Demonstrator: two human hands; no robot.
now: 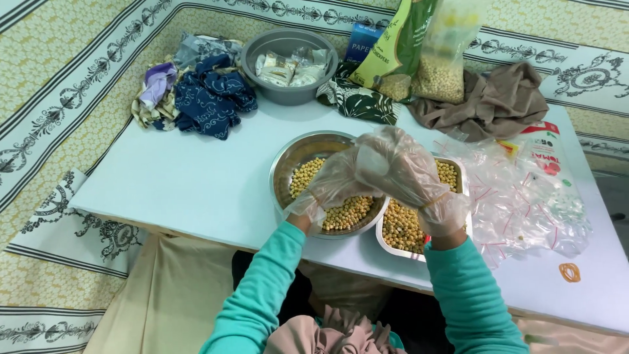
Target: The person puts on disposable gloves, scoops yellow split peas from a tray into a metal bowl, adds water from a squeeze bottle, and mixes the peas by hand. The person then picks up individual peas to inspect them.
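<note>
Plastic gloves: worn on both hands, loose and crinkled.
Left hand (334,180): curled over the bowl (288,164); hold cannot be told.
Right hand (409,174): curled by the left; nothing seen held.
Chickpeas (350,211): in bowl and tray (458,167), near table edge.
Advice: hands best kept low over bowl so nothing is spilled.

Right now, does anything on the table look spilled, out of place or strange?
No chickpeas are spilled: they sit in the round steel bowl and the foil tray. One orange rubber band lies alone near the table edge. Clear small bags lie in a loose heap beside the tray.
</note>
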